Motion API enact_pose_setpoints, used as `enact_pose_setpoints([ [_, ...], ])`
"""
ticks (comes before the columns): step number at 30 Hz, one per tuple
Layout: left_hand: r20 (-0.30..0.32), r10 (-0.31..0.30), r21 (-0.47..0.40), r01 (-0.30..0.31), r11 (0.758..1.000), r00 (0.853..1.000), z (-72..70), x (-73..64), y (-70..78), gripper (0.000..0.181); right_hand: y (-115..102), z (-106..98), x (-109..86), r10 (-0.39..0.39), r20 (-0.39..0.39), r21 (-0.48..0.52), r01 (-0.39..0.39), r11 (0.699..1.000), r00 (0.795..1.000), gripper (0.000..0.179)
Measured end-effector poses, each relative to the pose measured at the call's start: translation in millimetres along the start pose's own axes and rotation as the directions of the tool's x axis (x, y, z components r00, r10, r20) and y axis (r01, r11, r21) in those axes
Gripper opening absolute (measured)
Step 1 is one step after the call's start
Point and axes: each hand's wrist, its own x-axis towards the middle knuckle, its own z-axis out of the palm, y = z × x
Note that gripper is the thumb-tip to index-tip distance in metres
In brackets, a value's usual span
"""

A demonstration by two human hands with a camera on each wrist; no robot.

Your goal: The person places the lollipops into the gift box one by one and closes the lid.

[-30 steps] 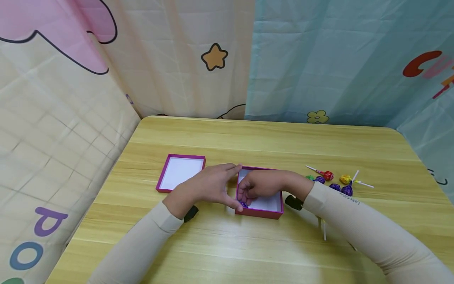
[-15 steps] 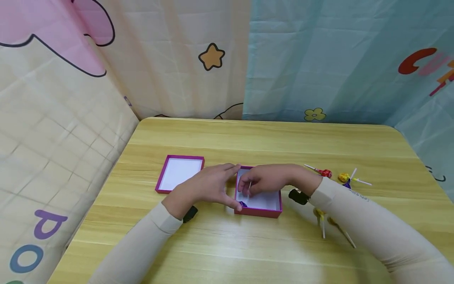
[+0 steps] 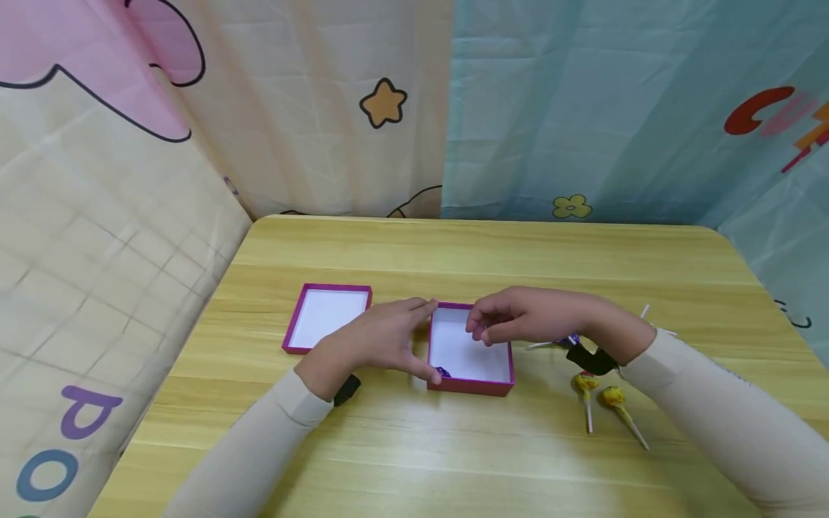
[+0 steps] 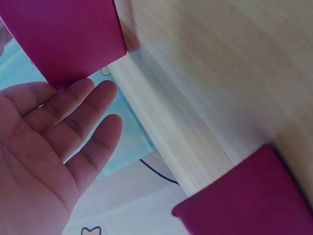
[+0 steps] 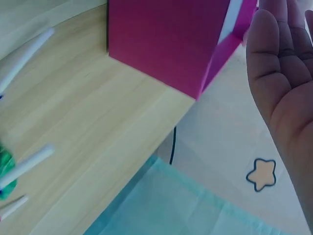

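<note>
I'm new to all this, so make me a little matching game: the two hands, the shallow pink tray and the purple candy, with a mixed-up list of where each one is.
Things
1. Left hand
2. Right hand
3. Shallow pink tray
4. Purple candy

Places
A. Inside the box, at its near left corner
B. Over the far right part of the box in the head view, nothing seen in its grasp
C. Flat on the table, white inside facing up
D. At the left side of the box, thumb by the near corner

Pairs: 1-D, 2-B, 3-C, 4-A
</note>
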Motion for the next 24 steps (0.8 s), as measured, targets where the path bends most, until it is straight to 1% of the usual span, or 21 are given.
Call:
enact_pose_setpoints([
  [4, -0.005, 0.006, 0.006, -0.006, 1.000, 1.000, 0.9, -0.4, -1.2, 0.123, 3, -1, -14.2, 0.003, -0.027, 0.022, -0.002, 1.000, 1.000, 0.016],
  [12, 0.006, 0.008, 0.000, -0.008, 1.000, 1.000, 2.6, -1.8, -1.8, 0.122, 10, -11, -46.1, 0.052, -0.113, 0.035, -0.049, 0.998, 0.992, 0.018],
  [18, 0.014, 0.003, -0.006, -0.003, 1.000, 1.000, 3.4, -1.3, -1.7, 0.123, 20, -12, -74.9, 0.048, -0.175, 0.024, -0.045, 0.999, 0.983, 0.018],
  [24, 0.003, 0.012, -0.011, -0.012, 1.000, 1.000, 3.0, -1.4, -1.7, 0.123, 31, -10, -99.2, 0.048, -0.228, 0.017, -0.046, 0.999, 0.972, 0.018],
])
